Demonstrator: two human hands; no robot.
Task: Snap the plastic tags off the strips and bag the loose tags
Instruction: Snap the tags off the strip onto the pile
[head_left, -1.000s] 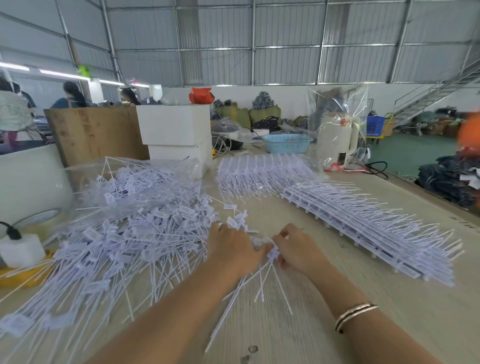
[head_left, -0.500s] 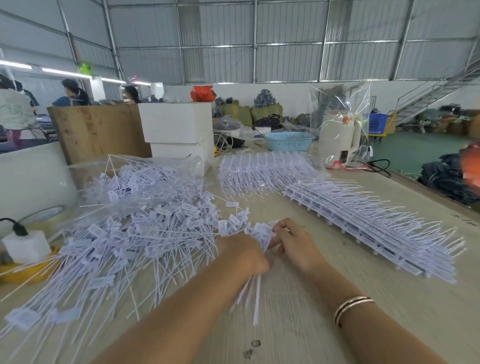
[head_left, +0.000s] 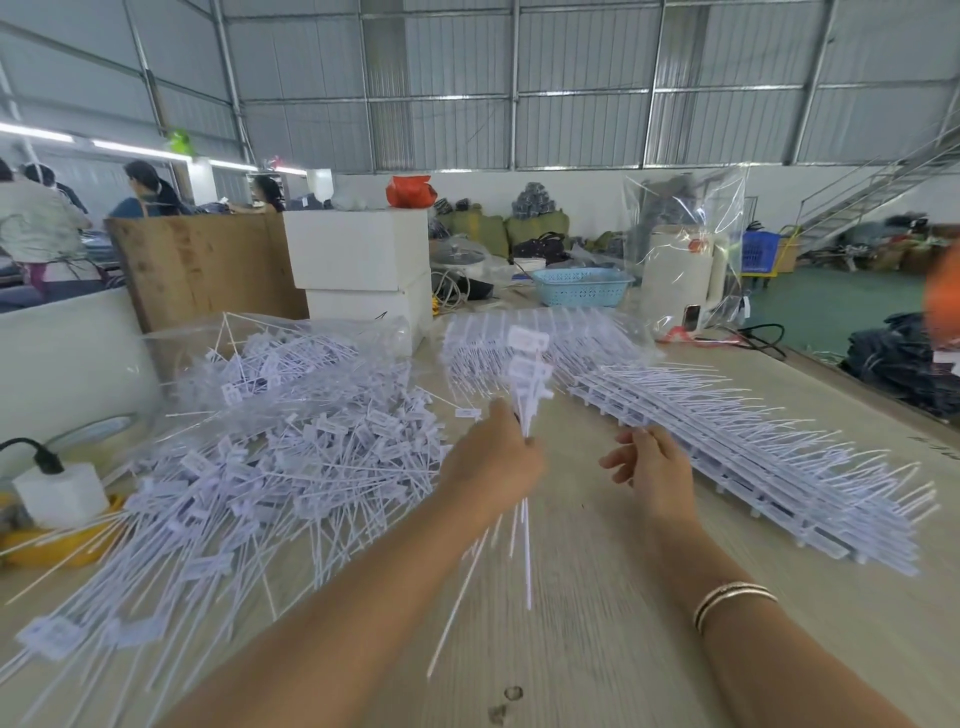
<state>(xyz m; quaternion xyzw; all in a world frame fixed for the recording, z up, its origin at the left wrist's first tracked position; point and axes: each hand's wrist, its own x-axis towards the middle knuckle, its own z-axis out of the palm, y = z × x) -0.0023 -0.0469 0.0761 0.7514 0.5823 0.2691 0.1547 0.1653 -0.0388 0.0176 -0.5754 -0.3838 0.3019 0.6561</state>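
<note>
My left hand grips a small bunch of loose white tags, held upright above the table with their flat heads on top and thin tails hanging below my fist. My right hand hovers just to the right of it, fingers loosely curled, holding nothing. A big heap of loose tags covers the table's left half, partly on a clear plastic bag. Stacked strips of unsnapped tags lie along the right side, with more strips behind in clear plastic.
White boxes and a wooden board stand behind the heap. A white plug block sits at the left edge. A blue basket and a white appliance are at the back. People work in the far left background.
My left hand has lifted the bunch of tags off the table and turned it upright. My right hand has let go of the bunch and drawn slightly away to the right.
</note>
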